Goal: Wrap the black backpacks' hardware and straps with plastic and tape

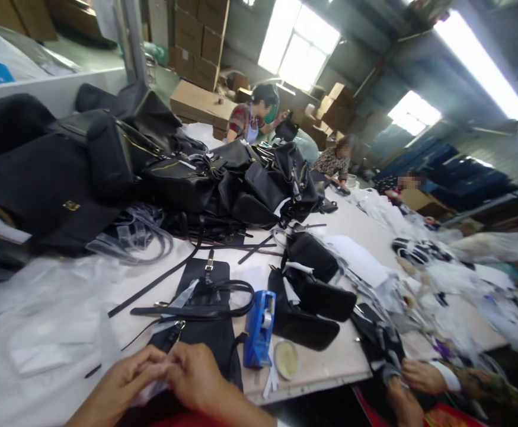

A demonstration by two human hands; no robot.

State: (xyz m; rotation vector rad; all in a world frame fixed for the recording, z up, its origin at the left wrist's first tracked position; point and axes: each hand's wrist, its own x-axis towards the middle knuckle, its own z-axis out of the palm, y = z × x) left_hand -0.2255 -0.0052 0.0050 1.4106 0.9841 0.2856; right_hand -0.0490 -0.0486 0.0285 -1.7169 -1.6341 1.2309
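Note:
At the near edge of the table, my left hand (140, 372) and my right hand (195, 372) meet with their fingers pinched together. What they grip is hidden between the fingers; some thin whitish material (150, 391) shows below them. Just beyond lies a black bag (212, 332) with a gold-coloured buckle and a black strap (236, 284) looped across it. Right of the bag stands a blue tape dispenser (259, 332) holding a roll of clear tape. A round, pale yellowish disc (286, 359) sits beside the dispenser.
A large heap of black bags (223, 184) covers the table's far side. More black bags (312, 296) lie right of the dispenser. Crumpled clear plastic (63, 320) spreads at left. A co-worker's hands (419, 379) handle a dark item at lower right. Other people sit farther back.

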